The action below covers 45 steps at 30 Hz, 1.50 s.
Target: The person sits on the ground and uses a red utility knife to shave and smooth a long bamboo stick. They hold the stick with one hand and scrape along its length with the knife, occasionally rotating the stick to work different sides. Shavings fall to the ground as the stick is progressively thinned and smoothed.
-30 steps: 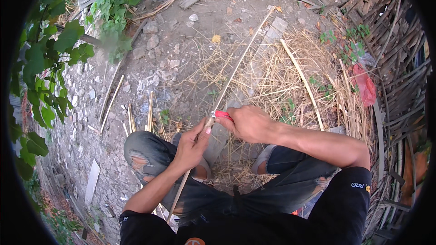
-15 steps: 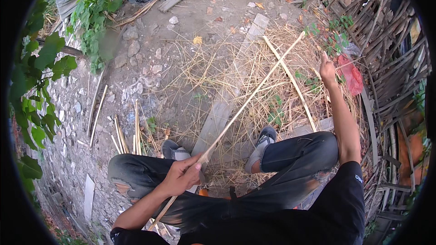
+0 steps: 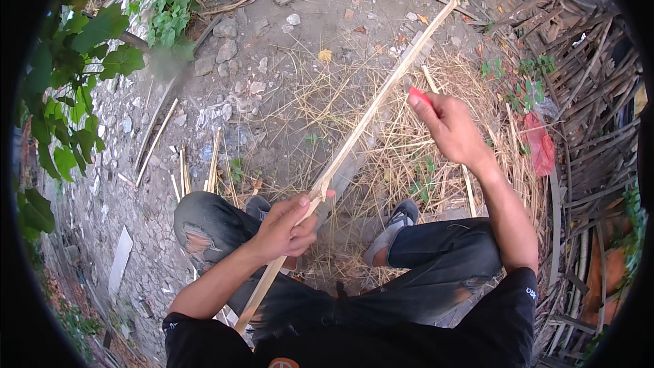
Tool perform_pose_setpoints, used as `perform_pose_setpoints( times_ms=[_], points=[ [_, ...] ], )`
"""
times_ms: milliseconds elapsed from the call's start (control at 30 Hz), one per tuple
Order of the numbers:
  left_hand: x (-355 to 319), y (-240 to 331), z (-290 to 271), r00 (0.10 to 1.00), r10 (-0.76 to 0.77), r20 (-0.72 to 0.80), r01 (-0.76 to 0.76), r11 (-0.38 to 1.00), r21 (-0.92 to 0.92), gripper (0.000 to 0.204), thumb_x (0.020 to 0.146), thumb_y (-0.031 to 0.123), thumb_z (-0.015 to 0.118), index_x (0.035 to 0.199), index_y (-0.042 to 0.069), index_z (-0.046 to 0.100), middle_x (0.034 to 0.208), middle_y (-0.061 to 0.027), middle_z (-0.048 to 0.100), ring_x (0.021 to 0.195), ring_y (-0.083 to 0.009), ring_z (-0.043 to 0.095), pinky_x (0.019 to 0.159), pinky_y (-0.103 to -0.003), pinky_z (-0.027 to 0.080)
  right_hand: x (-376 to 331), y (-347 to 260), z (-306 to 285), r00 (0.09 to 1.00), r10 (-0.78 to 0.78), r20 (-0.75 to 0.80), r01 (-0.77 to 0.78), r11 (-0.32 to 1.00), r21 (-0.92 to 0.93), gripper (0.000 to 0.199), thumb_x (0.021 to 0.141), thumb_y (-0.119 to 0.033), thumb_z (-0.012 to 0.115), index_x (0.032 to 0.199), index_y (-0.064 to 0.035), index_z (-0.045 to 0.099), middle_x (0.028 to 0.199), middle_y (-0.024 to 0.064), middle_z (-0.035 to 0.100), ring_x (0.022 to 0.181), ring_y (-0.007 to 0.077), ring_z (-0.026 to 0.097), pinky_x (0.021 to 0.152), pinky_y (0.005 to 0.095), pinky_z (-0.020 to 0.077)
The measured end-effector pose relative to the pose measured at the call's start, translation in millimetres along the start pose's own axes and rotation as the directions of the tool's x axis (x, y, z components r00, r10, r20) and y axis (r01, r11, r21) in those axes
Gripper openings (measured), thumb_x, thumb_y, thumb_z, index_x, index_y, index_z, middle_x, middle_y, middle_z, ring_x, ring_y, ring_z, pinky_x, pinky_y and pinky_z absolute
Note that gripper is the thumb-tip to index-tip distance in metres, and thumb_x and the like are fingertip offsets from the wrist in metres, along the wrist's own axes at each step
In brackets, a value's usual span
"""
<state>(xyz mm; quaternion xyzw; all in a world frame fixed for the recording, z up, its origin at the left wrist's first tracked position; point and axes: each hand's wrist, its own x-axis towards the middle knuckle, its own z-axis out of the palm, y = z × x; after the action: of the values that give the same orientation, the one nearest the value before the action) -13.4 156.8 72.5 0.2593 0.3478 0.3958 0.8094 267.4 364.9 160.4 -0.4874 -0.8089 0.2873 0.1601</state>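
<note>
A long pale bamboo strip point(image 3: 371, 110) runs diagonally from beside my left thigh to the far middle, with a raised knot just beyond my left fingers. My left hand point(image 3: 283, 226) is closed round its lower part, above my left knee. Right of the strip, my right hand point(image 3: 451, 128) grips a small knife with a red handle point(image 3: 420, 97). Only a little grey blade shows past the handle, pointing toward the strip with a gap between them. Most of the handle is hidden in my fingers. A second bamboo strip point(image 3: 467, 187) lies on the shavings below my right wrist.
Thin shavings point(image 3: 402, 163) cover the ground before my shoes, over a grey plank. Several cut strips point(image 3: 212, 163) stand by my left knee. Stacked sticks point(image 3: 586, 123) and a red plastic bag point(image 3: 538, 144) are at the right. Leafy vines point(image 3: 82, 82) hang at the left.
My right hand has come in from the far right to near the strip, and the red handle now shows. My left hand and the strip have risen, and the strip tilts more steeply.
</note>
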Motion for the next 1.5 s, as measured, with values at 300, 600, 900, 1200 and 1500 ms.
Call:
perform_pose_setpoints(
  times_ms=[300, 600, 900, 1200, 1500],
  points=[
    [3, 4, 4, 0.994, -0.016, -0.106, 0.008, 0.997, -0.075, 0.056, 0.113, 0.044, 0.034, 0.156, 0.009, 0.038, 0.062, 0.0064, 0.027, 0.042, -0.0049, 0.025, 0.037, -0.023, 0.025, -41, -48, 84, 0.908, -0.234, 0.347, 0.241, 0.97, 0.022, 0.055, 0.106, -0.046, 0.053, 0.084, 0.0029, 0.064, 0.056, 0.0216, 0.057, 0.055, 0.041, 0.063, 0.057, 0.0501, 0.0501],
    [3, -4, -3, 0.995, 0.003, -0.097, -0.009, 0.998, -0.056, 0.046, 0.113, 0.045, 0.035, 0.14, 0.012, 0.051, 0.062, 0.0059, 0.03, 0.041, -0.0052, 0.027, 0.036, -0.024, 0.024, -45, -45, 93, 0.912, -0.292, 0.289, 0.289, 0.956, 0.055, 0.052, 0.104, -0.046, 0.058, 0.082, 0.0009, 0.063, 0.054, 0.0214, 0.057, 0.053, 0.0438, 0.062, 0.053, 0.0512, 0.0492],
    [3, 0, -1, 0.995, -0.078, -0.063, 0.075, 0.996, -0.058, 0.053, 0.112, 0.047, 0.036, 0.151, 0.012, 0.044, 0.064, 0.0065, 0.027, 0.044, -0.0038, 0.025, 0.038, -0.022, 0.023, -8, -20, 86, 0.965, -0.151, 0.215, 0.156, 0.988, -0.008, 0.055, 0.105, -0.048, 0.053, 0.083, 0.0015, 0.063, 0.055, 0.0208, 0.057, 0.054, 0.0424, 0.061, 0.056, 0.0509, 0.0495],
    [-7, -4, -7, 0.968, -0.248, -0.027, 0.247, 0.969, -0.016, 0.054, 0.112, 0.048, 0.035, 0.153, 0.013, 0.044, 0.069, 0.0067, 0.027, 0.049, -0.0034, 0.025, 0.041, -0.021, 0.02, 37, 74, 38, 0.988, 0.15, -0.029, -0.152, 0.979, -0.136, 0.074, 0.105, -0.063, 0.041, 0.095, 0.0038, 0.07, 0.068, 0.023, 0.065, 0.071, 0.0409, 0.068, 0.072, 0.0512, 0.0524],
    [-23, -13, -12, 0.94, -0.336, 0.063, 0.326, 0.936, 0.132, 0.056, 0.113, 0.047, 0.031, 0.153, 0.01, 0.041, 0.069, 0.0071, 0.025, 0.051, -0.0039, 0.024, 0.044, -0.022, 0.024, 27, 176, -24, 0.853, 0.423, -0.304, -0.472, 0.875, -0.107, 0.079, 0.1, -0.069, 0.041, 0.107, 0.0024, 0.074, 0.079, 0.0248, 0.068, 0.082, 0.036, 0.069, 0.082, 0.051, 0.0507]
  ],
)
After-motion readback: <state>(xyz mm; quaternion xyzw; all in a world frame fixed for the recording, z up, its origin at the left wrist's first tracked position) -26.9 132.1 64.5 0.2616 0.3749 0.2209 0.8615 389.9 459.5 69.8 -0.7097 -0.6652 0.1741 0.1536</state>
